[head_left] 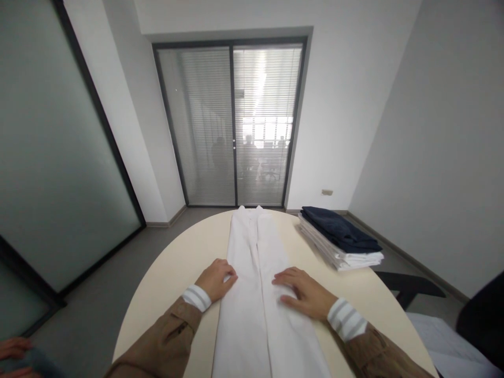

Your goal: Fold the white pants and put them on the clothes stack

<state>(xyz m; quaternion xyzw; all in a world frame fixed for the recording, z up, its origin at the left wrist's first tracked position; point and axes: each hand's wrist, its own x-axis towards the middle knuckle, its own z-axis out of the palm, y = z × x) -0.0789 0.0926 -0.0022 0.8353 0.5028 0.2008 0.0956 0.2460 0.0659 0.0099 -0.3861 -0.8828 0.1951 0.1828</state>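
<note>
Brown sleeves [165,336] with striped cuffs lead to two flat, open hands resting palm-down on white trousers [252,247] and gripping nothing. The left hand [216,278] sits at the cloth's left edge, the right hand [305,294] on its right half. The trousers lie on the round table [177,262] with their long axis running straight away from the person, and a folded stack [340,241] lies to the right, nearer the right hand.

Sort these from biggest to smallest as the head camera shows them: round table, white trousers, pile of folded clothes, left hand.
1. round table
2. white trousers
3. pile of folded clothes, which lies farther off, so it may look smaller than it is
4. left hand
</note>
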